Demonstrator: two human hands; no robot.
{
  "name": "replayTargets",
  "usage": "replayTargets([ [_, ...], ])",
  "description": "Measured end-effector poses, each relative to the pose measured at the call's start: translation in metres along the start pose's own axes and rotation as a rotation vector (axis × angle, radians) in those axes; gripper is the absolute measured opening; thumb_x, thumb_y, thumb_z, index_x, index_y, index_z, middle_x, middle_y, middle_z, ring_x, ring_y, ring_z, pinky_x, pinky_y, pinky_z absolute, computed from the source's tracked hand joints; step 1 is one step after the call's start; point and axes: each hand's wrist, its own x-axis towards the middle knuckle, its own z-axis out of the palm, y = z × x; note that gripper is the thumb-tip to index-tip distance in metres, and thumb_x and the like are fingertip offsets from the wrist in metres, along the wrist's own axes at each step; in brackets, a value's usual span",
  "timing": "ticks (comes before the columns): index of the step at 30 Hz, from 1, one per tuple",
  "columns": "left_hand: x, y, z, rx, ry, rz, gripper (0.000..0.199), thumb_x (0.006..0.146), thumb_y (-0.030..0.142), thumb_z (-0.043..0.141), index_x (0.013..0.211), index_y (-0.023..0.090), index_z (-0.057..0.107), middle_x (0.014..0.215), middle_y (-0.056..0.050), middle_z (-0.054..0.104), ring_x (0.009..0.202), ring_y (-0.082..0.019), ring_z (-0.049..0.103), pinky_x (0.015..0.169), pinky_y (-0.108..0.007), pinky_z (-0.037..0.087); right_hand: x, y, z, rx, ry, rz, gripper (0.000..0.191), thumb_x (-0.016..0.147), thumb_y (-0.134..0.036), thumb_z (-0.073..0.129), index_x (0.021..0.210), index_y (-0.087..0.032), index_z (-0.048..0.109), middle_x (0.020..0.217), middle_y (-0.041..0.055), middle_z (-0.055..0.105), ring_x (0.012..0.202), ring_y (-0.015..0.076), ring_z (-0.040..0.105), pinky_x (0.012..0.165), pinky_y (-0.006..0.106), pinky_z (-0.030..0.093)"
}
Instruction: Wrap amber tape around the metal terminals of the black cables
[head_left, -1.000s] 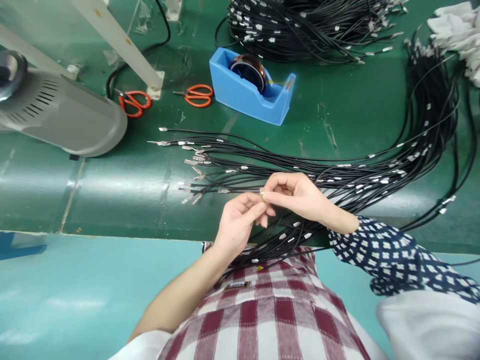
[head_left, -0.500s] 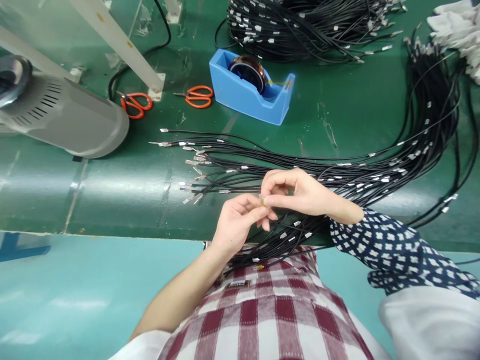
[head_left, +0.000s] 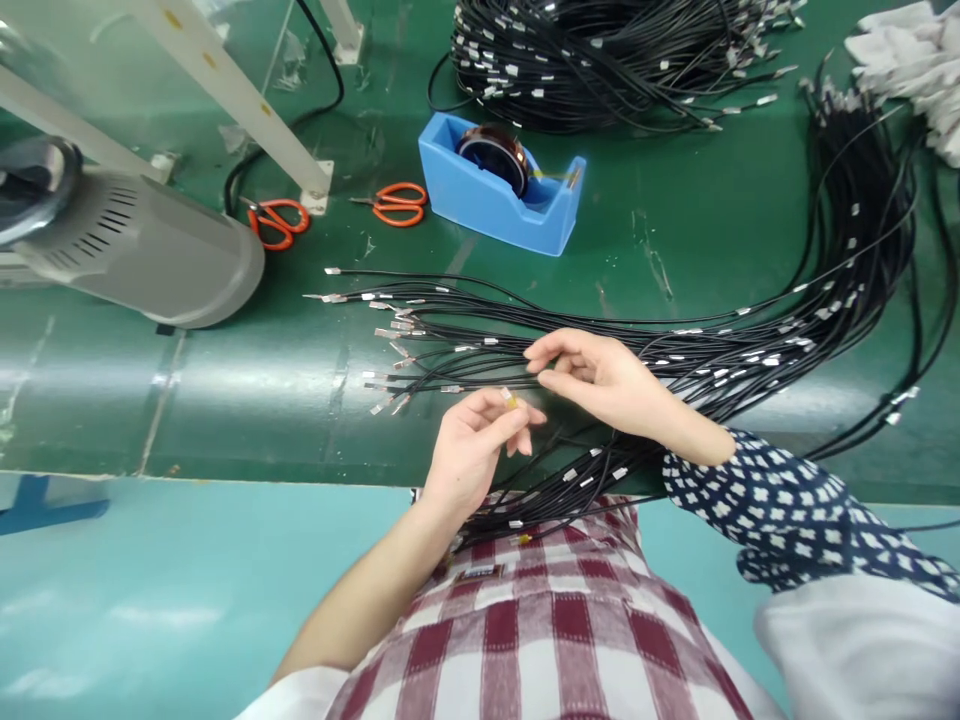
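The left hand [head_left: 465,455] pinches a small white-and-yellow tip [head_left: 510,398] between thumb and forefinger, over the near side of the green desk [head_left: 360,440]. Close by, the right hand [head_left: 604,385] has its fingers parted, with nothing visible between them, above a spread of black cables [head_left: 705,352]. White labels [head_left: 770,361] dot these cables; any print is too small to read. A further bunch [head_left: 544,500] lies across the near edge onto a checked garment [head_left: 540,640], whose dark patch [head_left: 480,573] bears pale lettering that cannot be made out. Farther out stands a blue tape dispenser [head_left: 495,218] with a brown roll [head_left: 491,160]. Orange-handled scissors [head_left: 397,205] lie just left of it; a labelled cable coil [head_left: 600,75] lies beyond.
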Motion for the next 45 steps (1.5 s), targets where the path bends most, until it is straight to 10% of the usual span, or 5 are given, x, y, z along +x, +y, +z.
replayTargets([
  [10, 0.0, -0.003, 0.006, -0.113, 0.054, 0.041, 0.021, 0.065, 0.022, 0.084, 0.073, 0.015, 0.066, 0.071, 0.002, 0.061, 0.059, -0.007, 0.05, 0.056, -0.02, 0.039, -0.02, -0.011, 0.016, -0.094, -0.061, 0.078, 0.016, 0.087, -0.031, 0.065, 0.08, -0.017, 0.07, 0.063, -0.0024, 0.064, 0.052, 0.0072, 0.049, 0.05, 0.02, 0.038],
  [28, 0.02, 0.001, 0.005, -0.049, -0.184, 0.222, 0.005, 0.073, 0.025, 0.08, 0.076, 0.022, 0.08, 0.081, -0.002, 0.068, 0.061, -0.01, 0.062, 0.06, -0.024, 0.051, -0.011, -0.013, -0.012, 0.197, -0.383, 0.159, 0.029, 0.091, -0.037, 0.058, 0.081, -0.012, 0.069, 0.082, 0.0043, 0.068, 0.049, 0.0047, 0.043, 0.045, 0.019, 0.035],
  [45, 0.013, -0.007, -0.003, 0.141, -0.034, 0.492, 0.005, 0.078, 0.022, 0.076, 0.083, 0.023, 0.077, 0.087, -0.005, 0.073, 0.069, -0.013, 0.063, 0.062, -0.025, 0.054, -0.024, -0.023, 0.01, -0.355, -0.007, -0.079, 0.016, 0.089, -0.03, 0.062, 0.078, -0.019, 0.064, 0.071, -0.0013, 0.067, 0.061, 0.0104, 0.056, 0.061, 0.024, 0.04],
])
